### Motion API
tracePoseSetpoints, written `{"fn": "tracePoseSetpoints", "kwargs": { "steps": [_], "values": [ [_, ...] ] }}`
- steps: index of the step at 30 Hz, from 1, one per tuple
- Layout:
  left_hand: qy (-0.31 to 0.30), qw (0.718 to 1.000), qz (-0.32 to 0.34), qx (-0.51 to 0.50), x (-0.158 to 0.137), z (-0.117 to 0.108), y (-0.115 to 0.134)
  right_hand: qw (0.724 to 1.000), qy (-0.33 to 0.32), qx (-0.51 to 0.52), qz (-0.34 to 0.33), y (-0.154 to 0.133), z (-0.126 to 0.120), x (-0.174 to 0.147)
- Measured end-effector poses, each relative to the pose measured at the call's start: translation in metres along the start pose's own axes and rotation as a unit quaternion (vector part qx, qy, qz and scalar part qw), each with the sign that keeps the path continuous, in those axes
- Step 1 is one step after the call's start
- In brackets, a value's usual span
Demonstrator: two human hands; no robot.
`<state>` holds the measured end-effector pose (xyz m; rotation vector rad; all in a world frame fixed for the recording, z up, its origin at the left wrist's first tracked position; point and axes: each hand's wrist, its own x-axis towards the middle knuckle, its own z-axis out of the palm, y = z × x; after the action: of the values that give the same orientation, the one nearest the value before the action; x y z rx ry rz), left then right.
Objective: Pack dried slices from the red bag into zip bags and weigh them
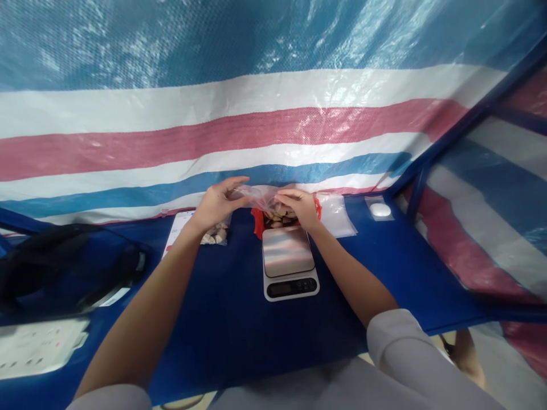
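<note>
Between my two hands a clear plastic bag [260, 196] is stretched above the back of the table. Fingers of my left hand [222, 200] are closed on the bag's left side. My right hand [300, 206] grips its right side, with some fingertips hidden by the film. Just beneath lies a red bag [258, 222] with pale brown-edged dried slices [281, 217] in it. A kitchen scale [290, 265] with a shiny metal plate stands in front, its display dark. By my left wrist rests a clear bag of pale pieces [217, 233].
Flat clear bags [335, 215] lie right of the red bag, and a white mouse-shaped object [380, 210] farther right. A white sheet or phone [176, 230], black headset-like gear [64, 267] and a white power strip [40, 347] are left. Striped tarpaulin [239, 136] closes off the back.
</note>
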<state>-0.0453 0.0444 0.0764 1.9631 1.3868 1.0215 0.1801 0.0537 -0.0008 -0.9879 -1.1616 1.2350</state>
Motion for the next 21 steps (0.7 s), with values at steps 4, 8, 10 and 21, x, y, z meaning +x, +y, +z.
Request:
{"fn": "tracePoseSetpoints", "kwargs": {
  "steps": [4, 8, 10, 21],
  "values": [
    [0.011, 1.0, 0.006, -0.004, -0.011, -0.002, 0.003, 0.999, -0.008, 0.034, -0.021, -0.01, 0.0, -0.002],
    [0.08, 0.994, -0.014, -0.077, -0.025, 0.01, 0.002, 0.998, 0.023, 0.058, 0.009, -0.016, -0.005, -0.012],
    [0.113, 0.983, -0.037, -0.139, -0.033, 0.021, 0.001, 0.998, 0.036, 0.045, 0.014, -0.017, -0.008, -0.021],
    [0.141, 0.894, -0.142, -0.401, -0.072, 0.075, 0.003, 0.993, 0.078, -0.05, -0.073, -0.002, -0.019, -0.061]
  ]
}}
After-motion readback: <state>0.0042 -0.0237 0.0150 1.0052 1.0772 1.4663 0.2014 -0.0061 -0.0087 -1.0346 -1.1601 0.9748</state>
